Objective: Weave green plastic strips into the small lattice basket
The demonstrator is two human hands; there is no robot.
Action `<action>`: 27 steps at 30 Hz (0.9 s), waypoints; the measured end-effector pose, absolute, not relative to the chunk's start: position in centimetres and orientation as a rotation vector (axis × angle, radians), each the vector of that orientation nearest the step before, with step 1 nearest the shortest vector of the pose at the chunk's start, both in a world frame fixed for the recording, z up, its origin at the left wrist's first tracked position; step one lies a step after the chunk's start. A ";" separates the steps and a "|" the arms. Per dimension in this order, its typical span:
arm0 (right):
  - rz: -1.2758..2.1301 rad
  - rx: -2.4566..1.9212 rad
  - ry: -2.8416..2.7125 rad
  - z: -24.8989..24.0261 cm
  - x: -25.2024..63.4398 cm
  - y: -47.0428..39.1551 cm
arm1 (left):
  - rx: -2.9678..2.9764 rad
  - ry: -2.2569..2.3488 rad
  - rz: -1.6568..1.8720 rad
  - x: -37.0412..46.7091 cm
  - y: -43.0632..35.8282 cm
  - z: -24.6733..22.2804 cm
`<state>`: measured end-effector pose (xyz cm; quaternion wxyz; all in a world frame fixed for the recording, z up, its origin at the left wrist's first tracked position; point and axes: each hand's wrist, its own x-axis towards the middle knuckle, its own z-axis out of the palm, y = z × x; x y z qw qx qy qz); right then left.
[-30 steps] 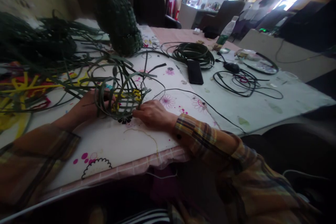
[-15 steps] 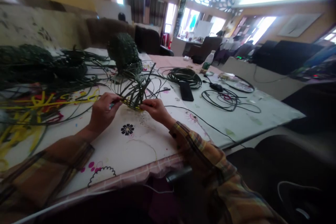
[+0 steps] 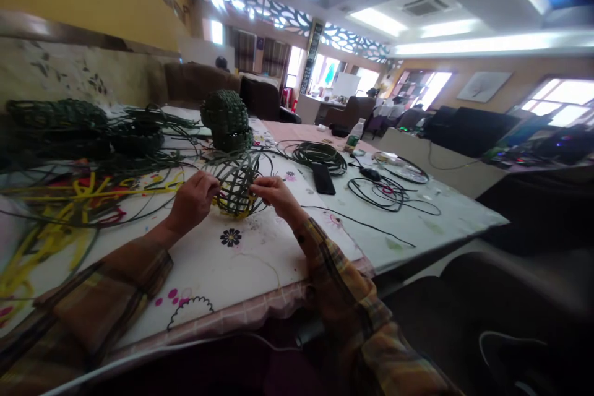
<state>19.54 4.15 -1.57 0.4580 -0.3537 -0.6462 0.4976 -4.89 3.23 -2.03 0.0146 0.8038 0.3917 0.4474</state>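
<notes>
Between my hands is a partly woven basket (image 3: 237, 189) of dark green strips, with yellow strips along its lower edge. My left hand (image 3: 192, 198) is closed at its left side, fingers pinched on the weave. At its right side my right hand (image 3: 273, 192) pinches a strip between thumb and fingers. The basket's open lattice faces me, tilted up from the table. Just behind it stands a tightly woven dark green basket piece (image 3: 226, 119). Which single strip each hand grips is too small to tell.
Yellow strips (image 3: 51, 235) and a dark green woven heap (image 3: 60, 130) lie to the left. To the right are a coil of green strip (image 3: 315, 156), a black phone (image 3: 323, 179), a plastic bottle (image 3: 355, 135), a black mouse (image 3: 370, 173) and a looser coil (image 3: 378, 193).
The basket has been tipped up, so its lattice now faces me where loose strip ends stuck up before. Both hands still grip its sides. The camera view has tilted upward.
</notes>
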 end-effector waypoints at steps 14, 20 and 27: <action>1.183 -0.981 -1.365 -2.6 21.3 5.5 | 1.804 1.872 1.830 -14.5 7.0 -2.3; 1.202 -0.966 -1.422 -2.9 20.7 5.5 | 2.173 1.600 1.775 -11.6 5.0 -1.3; 1.228 -0.868 -1.556 -1.5 20.5 4.0 | 2.582 1.191 1.397 -7.0 4.3 -1.4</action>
